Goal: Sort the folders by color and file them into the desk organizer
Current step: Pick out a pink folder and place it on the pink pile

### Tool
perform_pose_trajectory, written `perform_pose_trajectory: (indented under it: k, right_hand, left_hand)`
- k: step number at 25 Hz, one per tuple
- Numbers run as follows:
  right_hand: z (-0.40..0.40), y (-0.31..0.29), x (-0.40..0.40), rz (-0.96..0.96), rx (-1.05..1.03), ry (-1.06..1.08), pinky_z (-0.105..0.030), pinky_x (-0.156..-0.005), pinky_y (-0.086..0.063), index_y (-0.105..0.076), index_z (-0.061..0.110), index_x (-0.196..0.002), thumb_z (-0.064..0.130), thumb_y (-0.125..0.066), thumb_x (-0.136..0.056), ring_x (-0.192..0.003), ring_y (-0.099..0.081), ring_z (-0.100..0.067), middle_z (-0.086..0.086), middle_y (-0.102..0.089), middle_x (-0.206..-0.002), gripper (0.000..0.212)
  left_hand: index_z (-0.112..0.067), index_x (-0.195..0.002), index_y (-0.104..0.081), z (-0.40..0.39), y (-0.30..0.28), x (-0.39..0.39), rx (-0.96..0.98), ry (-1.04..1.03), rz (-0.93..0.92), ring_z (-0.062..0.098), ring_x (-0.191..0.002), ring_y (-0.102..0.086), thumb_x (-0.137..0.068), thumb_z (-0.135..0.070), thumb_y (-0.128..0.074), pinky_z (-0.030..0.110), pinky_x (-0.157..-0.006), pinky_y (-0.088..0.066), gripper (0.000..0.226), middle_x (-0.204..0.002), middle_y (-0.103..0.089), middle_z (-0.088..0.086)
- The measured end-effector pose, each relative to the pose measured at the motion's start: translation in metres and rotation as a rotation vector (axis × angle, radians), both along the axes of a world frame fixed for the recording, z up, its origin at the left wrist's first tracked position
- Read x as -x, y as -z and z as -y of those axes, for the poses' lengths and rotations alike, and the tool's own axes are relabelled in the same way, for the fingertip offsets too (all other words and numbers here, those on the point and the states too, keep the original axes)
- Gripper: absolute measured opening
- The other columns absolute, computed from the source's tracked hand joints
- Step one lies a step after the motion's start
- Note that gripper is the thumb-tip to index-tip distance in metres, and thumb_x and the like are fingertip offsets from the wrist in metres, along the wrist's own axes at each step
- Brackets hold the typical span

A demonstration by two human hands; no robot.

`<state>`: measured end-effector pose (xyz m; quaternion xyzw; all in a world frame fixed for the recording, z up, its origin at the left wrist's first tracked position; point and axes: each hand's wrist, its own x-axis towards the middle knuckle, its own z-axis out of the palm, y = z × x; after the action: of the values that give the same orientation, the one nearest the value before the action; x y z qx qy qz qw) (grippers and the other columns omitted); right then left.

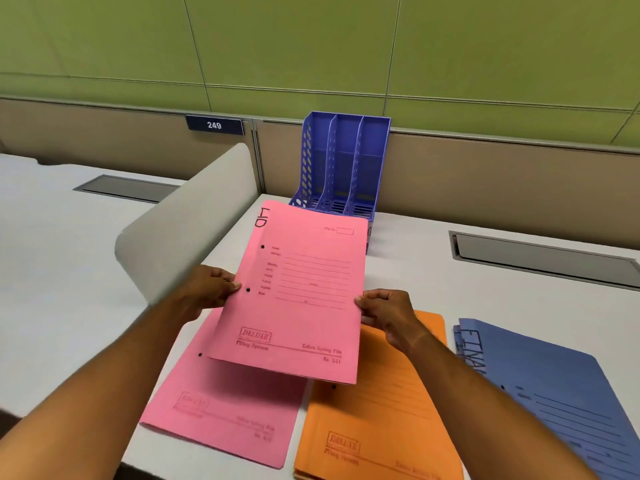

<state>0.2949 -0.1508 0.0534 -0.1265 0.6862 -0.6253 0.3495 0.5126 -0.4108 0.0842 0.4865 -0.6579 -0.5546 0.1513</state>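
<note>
A pink folder is lifted above the desk, tilted toward the blue desk organizer. My left hand grips its left edge and my right hand grips its right edge. Another pink folder lies flat on the desk underneath. To its right lies a stack of orange folders, and further right a stack of blue folders. The organizer stands upright at the back of the desk, and its three slots hold nothing.
A rounded grey divider panel rises at the left between two desks. A recessed cable tray sits in the desk at the right, another at the left. A partition with a "249" sign runs behind.
</note>
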Motion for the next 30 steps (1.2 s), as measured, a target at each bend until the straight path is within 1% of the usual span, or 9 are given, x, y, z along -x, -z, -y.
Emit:
perform_pose_trajectory:
  k: [6,8,10,13,17,21,26,28,30]
  right_hand:
    - [0.032,0.024,-0.042,0.069,-0.156,-0.051,-0.036,-0.061,-0.062,-0.067,-0.01,-0.09,-0.002,-0.073,-0.08,-0.073,-0.073,-0.026,-0.02,-0.074,-0.088,0.014]
    - [0.039,0.031,-0.055,0.085,-0.203,-0.065,-0.035,-0.057,-0.061,-0.068,-0.01,-0.087,-0.005,-0.073,-0.078,-0.07,-0.072,-0.026,-0.021,-0.074,-0.088,0.011]
    - [0.043,0.037,-0.065,0.101,-0.253,-0.071,-0.032,-0.053,-0.06,-0.067,-0.006,-0.079,-0.008,-0.072,-0.077,-0.066,-0.072,-0.025,-0.02,-0.073,-0.086,0.006]
    - [0.046,0.043,-0.078,0.126,-0.353,-0.084,-0.036,-0.055,-0.061,-0.065,-0.005,-0.083,-0.01,-0.073,-0.075,-0.068,-0.073,-0.028,-0.019,-0.072,-0.086,0.012]
    - [0.047,0.046,-0.087,0.136,-0.477,-0.142,-0.038,-0.055,-0.061,-0.065,-0.009,-0.093,-0.012,-0.072,-0.075,-0.061,-0.07,-0.028,-0.019,-0.071,-0.081,0.019]
    - [0.046,0.046,-0.094,0.118,-0.556,-0.153,-0.038,-0.056,-0.062,-0.065,-0.008,-0.096,-0.012,-0.071,-0.077,-0.057,-0.068,-0.027,-0.017,-0.069,-0.079,0.021]
    - [0.045,0.039,-0.103,0.103,-0.58,-0.147,-0.04,-0.061,-0.062,-0.065,-0.005,-0.096,-0.012,-0.069,-0.078,-0.06,-0.069,-0.028,-0.018,-0.07,-0.091,0.019]
    - [0.044,0.036,-0.106,0.088,-0.575,-0.13,-0.039,-0.062,-0.061,-0.064,-0.005,-0.099,-0.011,-0.067,-0.079,-0.057,-0.067,-0.026,-0.018,-0.069,-0.091,0.021]
    - [0.044,0.033,-0.107,0.052,-0.542,-0.125,-0.036,-0.06,-0.059,-0.062,-0.004,-0.103,-0.006,-0.066,-0.082,-0.057,-0.065,-0.025,-0.016,-0.067,-0.088,0.021]
  left_hand:
    - [0.007,-0.095,-0.066,0.013,0.027,-0.053,-0.036,-0.071,0.118,0.021,-0.068,-0.061,-0.08,0.003,-0.072,0.028,-0.063,-0.056,0.016,-0.082,-0.064,0.015]
    - [0.01,-0.094,-0.066,0.016,0.035,-0.066,-0.032,-0.078,0.148,0.024,-0.07,-0.062,-0.08,0.003,-0.072,0.031,-0.066,-0.055,0.017,-0.084,-0.065,0.017]
    - [0.01,-0.091,-0.067,0.018,0.041,-0.076,-0.023,-0.066,0.178,0.024,-0.07,-0.062,-0.079,0.003,-0.073,0.03,-0.064,-0.055,0.015,-0.083,-0.066,0.018]
    - [0.009,-0.085,-0.067,0.02,0.051,-0.087,-0.015,-0.057,0.231,0.025,-0.069,-0.062,-0.077,0.004,-0.074,0.029,-0.059,-0.053,0.012,-0.081,-0.066,0.019]
    - [0.006,-0.084,-0.07,0.021,0.064,-0.093,-0.001,-0.057,0.296,0.026,-0.072,-0.061,-0.077,0.003,-0.075,0.029,-0.059,-0.052,0.01,-0.083,-0.067,0.019]
    - [0.003,-0.083,-0.069,0.021,0.069,-0.093,0.007,-0.037,0.318,0.028,-0.081,-0.064,-0.077,0.001,-0.075,0.03,-0.061,-0.051,0.009,-0.09,-0.068,0.021]
    - [-0.002,-0.078,-0.068,0.024,0.069,-0.091,0.079,0.051,0.395,0.03,-0.088,-0.067,-0.078,-0.006,-0.075,0.037,-0.07,-0.059,0.008,-0.092,-0.069,0.019]
    - [-0.005,-0.081,-0.068,0.024,0.067,-0.089,0.145,0.106,0.46,0.028,-0.085,-0.067,-0.077,-0.012,-0.076,0.039,-0.071,-0.06,0.012,-0.093,-0.069,0.016]
    - [-0.01,-0.093,-0.065,0.023,0.064,-0.082,0.291,0.175,0.565,0.028,-0.091,-0.065,-0.076,-0.025,-0.076,0.041,-0.078,-0.058,0.025,-0.104,-0.066,0.013]
